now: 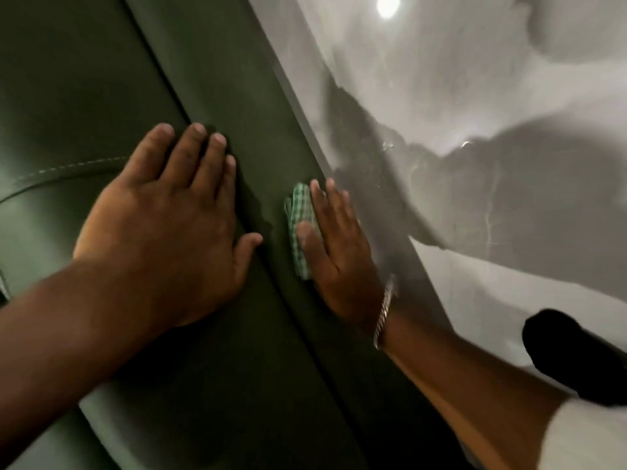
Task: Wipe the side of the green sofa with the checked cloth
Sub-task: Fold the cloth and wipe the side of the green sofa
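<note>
Left hand lies flat on the sofa, fingers spread. Right hand presses the cloth flat to the sofa's side, fingers straight, cloth under thumb and palm.

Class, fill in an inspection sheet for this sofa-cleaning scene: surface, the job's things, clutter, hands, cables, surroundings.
Surface: green sofa, smooth upholstery with stitched seams, seen from above.
Job's things: checked cloth, bunched, pressed against the sofa's side.
Clutter: nothing seen.
Hands: left hand flat and open on the sofa; right hand holds the cloth to the side panel; bracelet on that wrist.
Cables: nothing seen.
Surroundings: glossy grey marbled floor reflecting a lamp; dark foot at lower right.
</note>
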`<state>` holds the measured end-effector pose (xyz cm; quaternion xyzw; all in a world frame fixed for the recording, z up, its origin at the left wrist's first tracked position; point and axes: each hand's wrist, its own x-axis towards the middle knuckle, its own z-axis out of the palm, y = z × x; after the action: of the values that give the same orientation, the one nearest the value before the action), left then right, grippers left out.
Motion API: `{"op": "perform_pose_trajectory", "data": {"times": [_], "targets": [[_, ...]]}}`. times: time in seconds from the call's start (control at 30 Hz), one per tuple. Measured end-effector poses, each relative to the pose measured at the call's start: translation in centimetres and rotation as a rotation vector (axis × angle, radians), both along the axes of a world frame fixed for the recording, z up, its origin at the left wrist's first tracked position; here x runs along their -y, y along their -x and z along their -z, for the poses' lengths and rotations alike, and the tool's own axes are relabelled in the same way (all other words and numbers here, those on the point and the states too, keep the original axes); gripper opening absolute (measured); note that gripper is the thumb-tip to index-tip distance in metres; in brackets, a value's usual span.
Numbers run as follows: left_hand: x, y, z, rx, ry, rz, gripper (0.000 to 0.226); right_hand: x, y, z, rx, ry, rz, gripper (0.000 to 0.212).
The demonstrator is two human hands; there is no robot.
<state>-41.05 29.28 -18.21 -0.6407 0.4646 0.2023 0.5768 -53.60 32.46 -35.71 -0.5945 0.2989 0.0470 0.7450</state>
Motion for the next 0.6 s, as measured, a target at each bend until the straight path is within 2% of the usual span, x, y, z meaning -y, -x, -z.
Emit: {"op": "perform_pose_trajectory", "data": {"times": [0.17,0.27,0.37,0.47,0.6], "targets": [[-0.4,1.0,0.1,0.024,-0.041,-0.007,0.093,0.6,0.0,0.3,0.08,-0.005,-0.041,0.065],[-0.5,1.5,-0.1,0.046,-0.091,-0.007,0.093,-0.1,1.6,1.5,0.084,-0.006,0.02,0.064],[-0.1,2.3,0.0,0.042,-0.134,-0.075,0.088,-1.8,4.7,0.3,0.057,-0.005,0.059,0.061],[-0.2,4.2,0.3,0.006,-0.166,-0.136,0.085,-3.2,6.8,-1.6,-0.023,-0.126,0.177,0.049],[-0.7,6.6,1.3,-0.094,-0.15,-0.25,0.079,-3.1,8.3,-5.1,-0.158,-0.258,0.274,0.051]]}}
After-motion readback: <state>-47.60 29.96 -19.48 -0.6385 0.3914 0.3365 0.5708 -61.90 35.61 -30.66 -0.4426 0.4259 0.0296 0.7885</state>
